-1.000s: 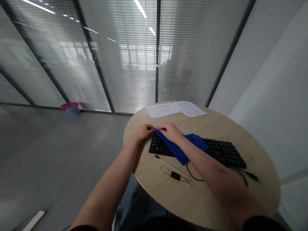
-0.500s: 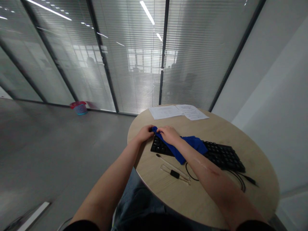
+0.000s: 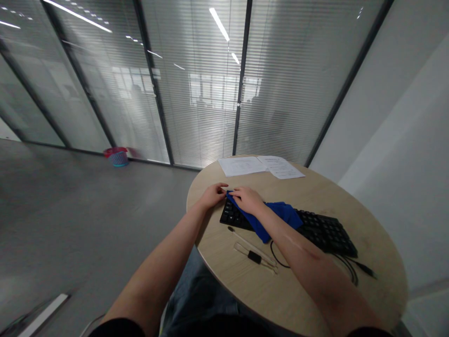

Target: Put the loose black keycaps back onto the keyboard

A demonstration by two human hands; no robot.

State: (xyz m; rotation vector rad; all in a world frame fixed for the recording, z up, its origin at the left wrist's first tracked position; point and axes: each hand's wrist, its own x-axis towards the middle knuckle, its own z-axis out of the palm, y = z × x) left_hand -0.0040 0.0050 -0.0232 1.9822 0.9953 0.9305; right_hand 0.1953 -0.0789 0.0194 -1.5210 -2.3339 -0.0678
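A black keyboard [image 3: 328, 230] lies across the round wooden table, with a blue cloth [image 3: 285, 213] draped over its left and middle part. My right hand [image 3: 248, 200] rests on the cloth near the keyboard's top left corner, its fingers pressed on the cloth's narrow end. At that same corner, my left hand [image 3: 213, 195] is beside the keyboard, thumb and fingers apart, with nothing visible between them. The forearm of my right arm passes over the cloth and hides part of the keyboard.
Papers [image 3: 243, 166] lie at the table's [image 3: 217, 252] far edge. Nearer me are a thin brush [image 3: 250, 244], a wire tool with a black middle [image 3: 254, 256] and the cable [image 3: 365, 267]. A red and blue basket [image 3: 119, 158] stands on the floor by the glass wall.
My left hand has let go of the cloth's end, and its fingers have spread. That end now lies flatter on the keyboard's corner under my right fingers. The view has shifted slightly.
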